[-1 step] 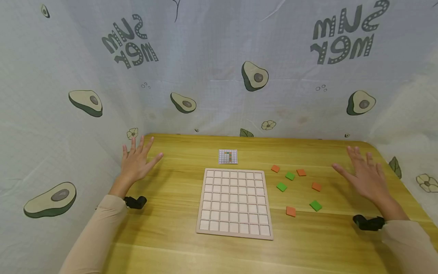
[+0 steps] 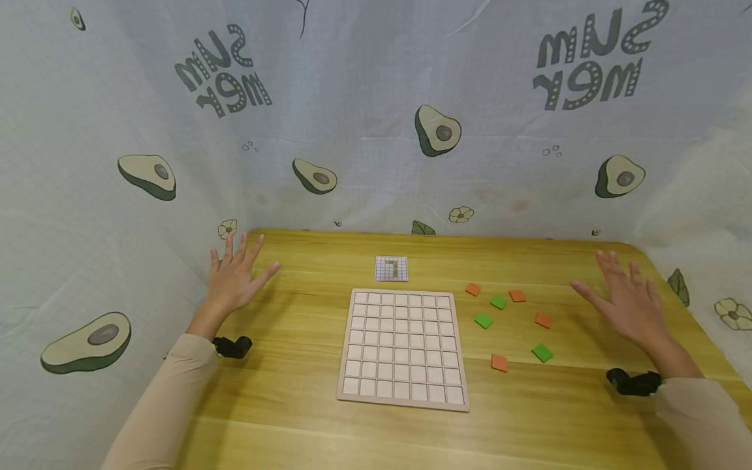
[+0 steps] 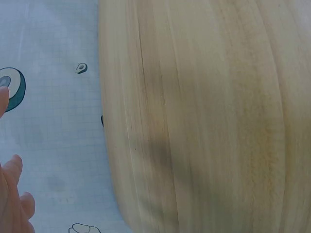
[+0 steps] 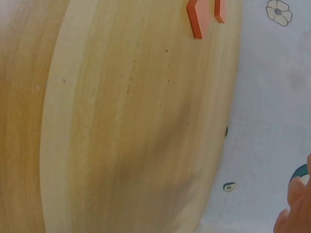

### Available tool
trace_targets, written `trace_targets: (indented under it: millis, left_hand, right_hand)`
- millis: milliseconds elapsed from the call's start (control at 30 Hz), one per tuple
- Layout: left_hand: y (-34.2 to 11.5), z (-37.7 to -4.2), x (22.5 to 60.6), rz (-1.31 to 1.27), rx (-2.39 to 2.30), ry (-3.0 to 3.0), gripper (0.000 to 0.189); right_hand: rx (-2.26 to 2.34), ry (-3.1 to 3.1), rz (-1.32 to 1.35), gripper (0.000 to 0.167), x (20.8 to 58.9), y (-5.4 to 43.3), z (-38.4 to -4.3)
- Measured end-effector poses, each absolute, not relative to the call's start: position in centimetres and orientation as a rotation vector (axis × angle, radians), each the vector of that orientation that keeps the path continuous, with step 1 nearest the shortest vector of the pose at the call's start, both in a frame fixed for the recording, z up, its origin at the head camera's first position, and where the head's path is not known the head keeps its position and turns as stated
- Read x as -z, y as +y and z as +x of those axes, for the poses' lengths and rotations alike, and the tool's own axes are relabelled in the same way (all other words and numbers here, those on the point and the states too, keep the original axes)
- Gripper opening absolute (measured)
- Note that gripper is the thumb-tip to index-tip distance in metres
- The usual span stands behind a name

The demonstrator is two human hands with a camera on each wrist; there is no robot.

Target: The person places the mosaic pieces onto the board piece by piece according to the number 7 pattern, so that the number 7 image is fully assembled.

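Note:
A square pale wooden board (image 2: 402,349) with a grid of shallow cells lies mid-table, its cells bare. Just behind it is a small printed card (image 2: 391,268) with a grid that has orange and green squares. Several orange tiles (image 2: 499,363) and three green tiles (image 2: 542,353) are scattered right of the board. My left hand (image 2: 232,277) hovers at the table's left side, fingers spread, holding nothing. On the far right my right hand (image 2: 631,303) is raised with straight fingers and nothing in it; the nearest piece is an orange tile (image 2: 543,320). Two orange tiles (image 4: 198,19) show in the right wrist view.
The wooden table (image 2: 282,391) has a rounded back right corner. A white curtain (image 2: 376,85) printed with avocados hangs behind and along both sides, close to each hand. A black strap mount (image 2: 232,347) sits on the left wrist, another mount (image 2: 633,382) on the right.

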State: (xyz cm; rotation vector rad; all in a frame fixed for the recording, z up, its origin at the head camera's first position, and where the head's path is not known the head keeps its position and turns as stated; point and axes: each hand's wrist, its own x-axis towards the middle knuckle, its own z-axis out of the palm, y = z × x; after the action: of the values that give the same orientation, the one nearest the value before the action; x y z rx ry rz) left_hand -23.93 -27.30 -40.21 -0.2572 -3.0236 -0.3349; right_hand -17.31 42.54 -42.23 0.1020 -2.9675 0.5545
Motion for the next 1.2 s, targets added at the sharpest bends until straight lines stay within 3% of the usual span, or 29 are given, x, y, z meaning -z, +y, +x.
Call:
trace_targets:
  millis: [667,1200]
  left_hand:
    - [-27.2,-24.0,39.7,-0.279,0.324,-3.016,0.084]
    - [-26.2,-24.1,39.8,-0.392,0.391,-3.015,0.082]
  right_hand:
    - [-0.655,-2.881,0.194,0.079,40.8,42.8,-17.1]
    - [-1.01,-2.734,0.311,0.073,40.7,41.7,-15.2]
